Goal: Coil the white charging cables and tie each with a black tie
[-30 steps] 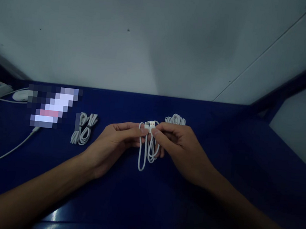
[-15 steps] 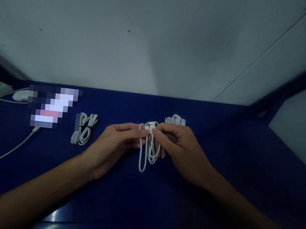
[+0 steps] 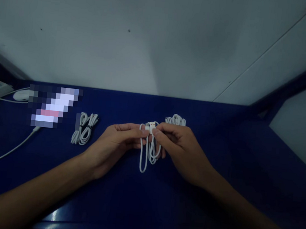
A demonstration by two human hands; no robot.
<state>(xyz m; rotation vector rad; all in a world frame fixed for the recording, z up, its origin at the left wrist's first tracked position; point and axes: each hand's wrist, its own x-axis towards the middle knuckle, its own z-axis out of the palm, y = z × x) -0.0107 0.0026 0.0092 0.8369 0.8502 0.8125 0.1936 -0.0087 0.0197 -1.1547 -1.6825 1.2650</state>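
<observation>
Between my two hands is a white USB cable (image 3: 143, 161), folded into loops that hang toward me. My left hand (image 3: 117, 140) pinches it from the left, thumb on top near a connector. From the right, my right hand (image 3: 182, 148) closes on the same cable, its thumb against the white USB plug (image 3: 152, 125), whose metal end points away from me. The fingers beneath the loops are partly hidden. Just behind my right hand lies another coiled white cable (image 3: 175, 120), its near part covered by that hand.
Two bundled white cables (image 3: 85, 129) with dark ties lie left of my hands on the blue table (image 3: 121, 206). Farther left are a blurred-out bright device (image 3: 55, 106) with a white cord (image 3: 12, 152) and a white rounded object (image 3: 22, 95). A pale wall (image 3: 99, 50) rises behind.
</observation>
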